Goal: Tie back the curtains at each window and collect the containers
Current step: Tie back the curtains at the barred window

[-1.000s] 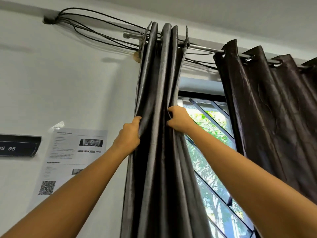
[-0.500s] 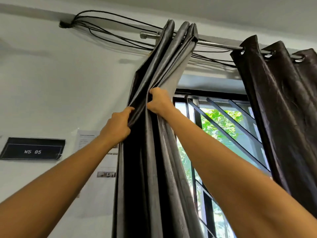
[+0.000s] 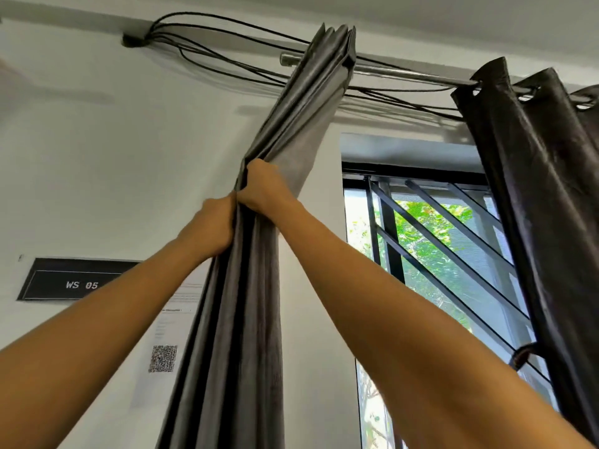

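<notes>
Cables (image 3: 140,40) behind gripped grey curtain (image 3: 246,319), wall sign (image 3: 48,283) beside

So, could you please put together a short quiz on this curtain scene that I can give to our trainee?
1. True or false: the left hand and the right hand both grip the grey curtain.
2. Where does the dark brown curtain hang? A: left of the grey curtain. B: on the rod, at the right side of the window. C: bunched on the floor.
3. Fill in: the black sign on the wall reads ____.
Key: 1 true; 2 B; 3 WS 05.
</notes>
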Demonstrator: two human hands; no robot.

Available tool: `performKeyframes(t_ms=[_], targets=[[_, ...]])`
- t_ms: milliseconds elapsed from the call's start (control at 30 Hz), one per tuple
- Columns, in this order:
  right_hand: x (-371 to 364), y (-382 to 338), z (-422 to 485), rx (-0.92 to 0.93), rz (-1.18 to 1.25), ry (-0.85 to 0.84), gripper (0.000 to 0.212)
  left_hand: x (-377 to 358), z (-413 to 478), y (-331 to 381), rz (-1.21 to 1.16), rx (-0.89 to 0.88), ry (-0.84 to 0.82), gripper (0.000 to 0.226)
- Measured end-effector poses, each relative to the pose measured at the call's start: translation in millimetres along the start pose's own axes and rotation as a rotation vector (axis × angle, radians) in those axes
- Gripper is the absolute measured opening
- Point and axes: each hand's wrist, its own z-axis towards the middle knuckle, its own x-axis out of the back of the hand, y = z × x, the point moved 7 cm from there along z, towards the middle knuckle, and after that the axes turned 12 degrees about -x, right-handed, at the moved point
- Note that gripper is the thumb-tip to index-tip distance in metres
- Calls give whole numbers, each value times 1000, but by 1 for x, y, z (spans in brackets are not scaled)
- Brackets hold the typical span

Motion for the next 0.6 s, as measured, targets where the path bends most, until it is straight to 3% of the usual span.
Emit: performKeyframes(t_ms=[167, 267, 367, 500, 600], targets=[[5, 31, -12, -28, -21, 13, 32, -29, -4, 15, -106, 69, -18, 33], [12, 45, -19, -68, 29, 23, 35, -40, -5, 22, -62, 140, -36, 17], [15, 70, -25, -198, 163, 67, 39, -49, -7, 27, 3, 207, -79, 36], [10, 113, -41, -450, 321, 86, 36, -60, -8, 41, -25, 227, -84, 40], [5, 132, -56, -514, 273, 79, 14, -72, -16, 54, -41, 274, -115, 40]])
